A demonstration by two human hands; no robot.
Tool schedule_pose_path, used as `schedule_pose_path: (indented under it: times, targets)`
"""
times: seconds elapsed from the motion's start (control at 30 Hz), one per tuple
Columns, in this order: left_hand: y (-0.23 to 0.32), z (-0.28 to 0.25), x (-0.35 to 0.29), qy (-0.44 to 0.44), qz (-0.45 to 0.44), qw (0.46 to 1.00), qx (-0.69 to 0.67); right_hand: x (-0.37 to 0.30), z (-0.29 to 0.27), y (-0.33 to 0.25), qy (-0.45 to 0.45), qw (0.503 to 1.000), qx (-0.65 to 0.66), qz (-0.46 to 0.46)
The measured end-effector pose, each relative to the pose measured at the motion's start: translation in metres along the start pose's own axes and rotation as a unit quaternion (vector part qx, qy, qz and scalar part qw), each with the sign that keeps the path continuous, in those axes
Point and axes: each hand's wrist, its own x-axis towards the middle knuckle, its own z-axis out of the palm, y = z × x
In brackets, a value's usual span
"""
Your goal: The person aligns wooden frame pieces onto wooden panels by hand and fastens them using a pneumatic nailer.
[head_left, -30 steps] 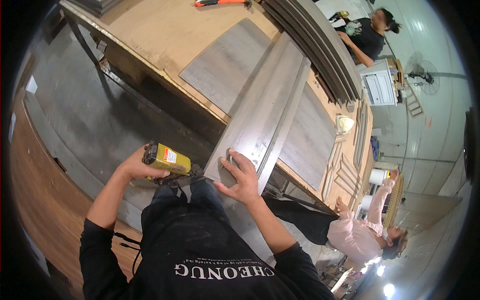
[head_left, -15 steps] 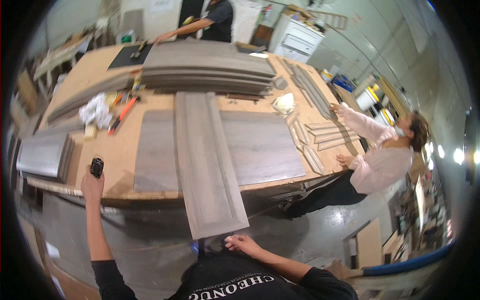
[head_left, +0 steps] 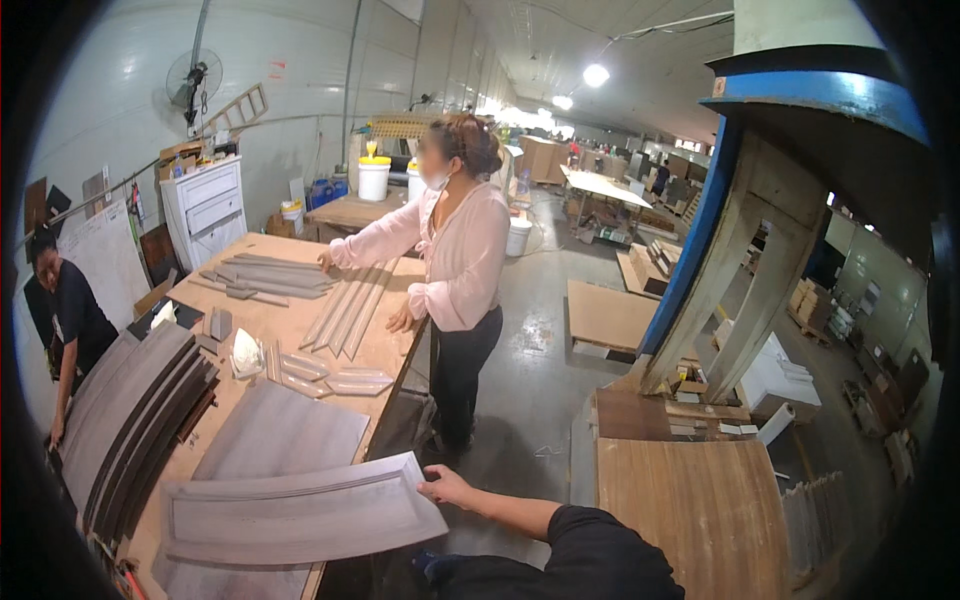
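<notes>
My right hand (head_left: pixel 447 487) grips the near end of a long grey wood-grain cabinet door panel (head_left: pixel 300 512) with a raised frame border, its thumb and fingers closed at the edge. That panel lies across a flat grey board (head_left: pixel 285 425) on the wooden table (head_left: pixel 385 385), and its held end juts past the table's edge. My left hand is out of view. Left of the panel rises a stack of similar grey panels (head_left: pixel 120 405).
Across the table, a person in a pink blouse (head_left: pixel 465 255) touches thin grey strips (head_left: pixel 345 305). Another person in dark clothes (head_left: pixel 75 305) stands by the stack. Short mitred pieces (head_left: pixel 330 375) lie nearby. A blue-edged column (head_left: pixel 690 250) and a brown board stack (head_left: pixel 690 500) stand right.
My view has swung to the right. My left hand, with its dark tool, has left the picture. My right hand, earlier just beyond the panel's end, now holds that end.
</notes>
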Motion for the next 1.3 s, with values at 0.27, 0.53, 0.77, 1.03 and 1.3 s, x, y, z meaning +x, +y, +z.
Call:
schedule_pose_path:
  times: [0.27, 0.53, 0.77, 1.03, 1.3]
  targets:
    - [-0.038, 0.027, 0.006, 0.041, -0.07, 0.995, 0.063, 0.028, -0.018, -0.026, -0.007, 0.988, -0.111, -0.103]
    - [-0.038, 0.008, 0.015, -0.041, -0.211, 0.975, -0.049, 0.101, -0.006, -0.037, -0.024, 0.984, -0.078, -0.159]
    - [-0.054, 0.007, -0.051, 0.055, -0.176, 0.979, -0.091, 0.084, -0.034, -0.026, -0.006, 0.986, -0.121, -0.113]
    - [-0.155, 0.003, -0.235, 0.183, -0.325, 0.928, 0.026, 0.103, -0.016, -0.06, -0.084, 0.975, -0.174, -0.106]
    - [-0.154, -0.116, -0.225, 0.285, -0.47, 0.778, -0.305, 0.123, 0.039, -0.179, -0.265, 0.951, -0.116, -0.111]
